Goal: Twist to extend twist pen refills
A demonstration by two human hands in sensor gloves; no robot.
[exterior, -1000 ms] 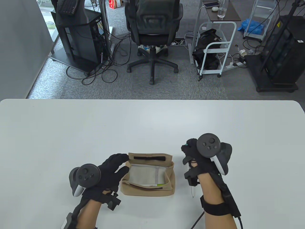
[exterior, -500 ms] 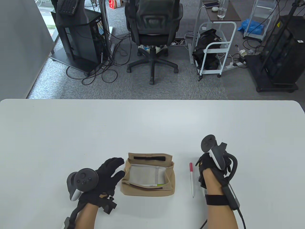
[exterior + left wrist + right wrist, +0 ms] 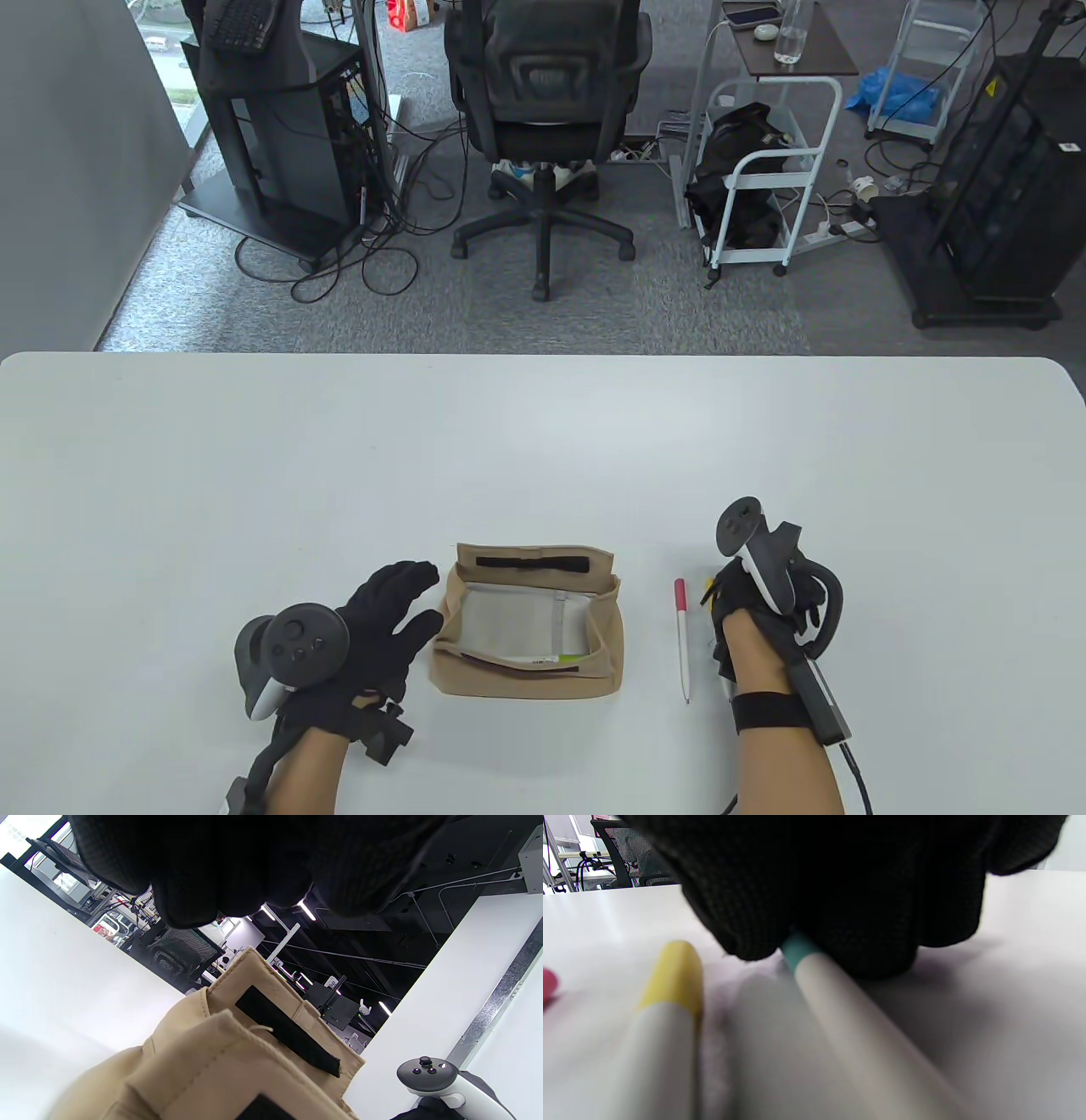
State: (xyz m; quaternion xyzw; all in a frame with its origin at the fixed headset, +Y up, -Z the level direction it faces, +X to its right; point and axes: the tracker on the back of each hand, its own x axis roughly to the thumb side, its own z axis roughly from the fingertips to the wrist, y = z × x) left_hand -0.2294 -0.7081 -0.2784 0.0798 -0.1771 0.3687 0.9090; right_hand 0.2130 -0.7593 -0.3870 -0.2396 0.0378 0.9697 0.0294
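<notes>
A red-capped white pen (image 3: 682, 641) lies loose on the table, right of the beige pouch (image 3: 526, 624). My right hand (image 3: 728, 598) stands on its side just right of that pen. In the right wrist view its fingers (image 3: 865, 921) close around the teal end of a teal-capped pen (image 3: 840, 997) that lies on the table. A yellow-capped pen (image 3: 668, 1001) lies beside it, and its tip shows in the table view (image 3: 709, 586). My left hand (image 3: 427, 598) is open with fingers spread at the pouch's left edge and holds nothing.
The pouch lies open with its flap and black hook strip (image 3: 531, 562) at the far side and a white card (image 3: 526, 628) inside. The white table (image 3: 543, 441) stretches beyond it. An office chair (image 3: 543, 127) and carts stand past the far edge.
My right hand laid the red-capped pen on the table, let go, rolled onto its side and settled over the other pens. My left hand drew back slightly from the pouch flap.
</notes>
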